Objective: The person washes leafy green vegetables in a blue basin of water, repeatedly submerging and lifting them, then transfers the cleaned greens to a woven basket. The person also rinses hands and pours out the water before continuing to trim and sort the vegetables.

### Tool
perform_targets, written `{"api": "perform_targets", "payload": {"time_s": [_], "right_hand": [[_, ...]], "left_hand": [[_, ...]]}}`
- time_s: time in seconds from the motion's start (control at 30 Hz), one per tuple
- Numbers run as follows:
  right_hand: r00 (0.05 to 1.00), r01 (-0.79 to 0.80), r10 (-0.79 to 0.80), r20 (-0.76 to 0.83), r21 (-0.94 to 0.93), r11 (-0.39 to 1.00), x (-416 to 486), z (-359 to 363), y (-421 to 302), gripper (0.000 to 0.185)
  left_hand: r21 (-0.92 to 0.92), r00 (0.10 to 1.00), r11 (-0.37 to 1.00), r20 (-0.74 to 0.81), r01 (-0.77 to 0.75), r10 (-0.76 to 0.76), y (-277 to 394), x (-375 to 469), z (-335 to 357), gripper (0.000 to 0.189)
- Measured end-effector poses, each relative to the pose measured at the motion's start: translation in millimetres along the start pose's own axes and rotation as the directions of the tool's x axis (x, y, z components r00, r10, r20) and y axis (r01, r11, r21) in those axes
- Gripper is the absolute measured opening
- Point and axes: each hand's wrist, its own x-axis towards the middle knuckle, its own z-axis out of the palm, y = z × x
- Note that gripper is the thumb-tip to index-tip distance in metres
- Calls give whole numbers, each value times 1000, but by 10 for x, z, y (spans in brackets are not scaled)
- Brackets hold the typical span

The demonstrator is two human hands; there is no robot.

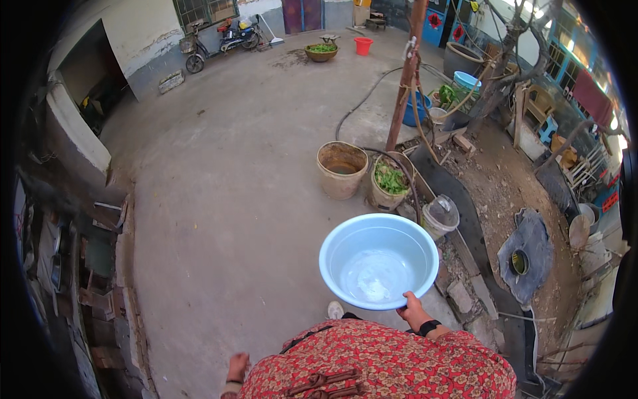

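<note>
My right hand point(412, 310), with a black band on its wrist, grips the near rim of a light blue plastic basin point(379, 262). The basin holds no solid things; pale, shiny patches show on its bottom. My left hand point(239, 365) hangs low at my left side, away from the basin, its fingers loosely curled and nothing seen in them. Past the basin stand a dirty bucket with brownish liquid point(342, 170), a bucket with green leaves point(391, 179) and a whitish bucket with a clear cover or sheet point(440, 218).
A rusty post point(407, 80) rises behind the buckets, with a dark hose point(350, 112) on the concrete floor. Bricks and a black strip edge a dirt bed point(491, 174) at right. Farther off are a red bucket point(363, 46), a bowl of greens point(321, 52) and a scooter point(241, 36).
</note>
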Motion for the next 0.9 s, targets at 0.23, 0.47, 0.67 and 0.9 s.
{"api": "perform_targets", "payload": {"time_s": [0.23,0.47,0.67,0.9], "right_hand": [[979,46,-57,195,63,997,395,2544,-662,39],[986,119,-129,106,100,988,230,4301,-789,39],[998,59,-66,20,255,965,174,5233,-1045,46],[999,43,-42,-11,311,949,1040,6805,-1670,42]], "left_hand": [[-255,992,959,24,126,-124,1079,1266,-395,25],[-282,994,954,74,100,-83,2711,3161,-1275,27],[-312,997,949,56,-41,61,4658,4643,-1759,29],[-224,988,974,152,23,12,6222,5637,-1693,31]]}}
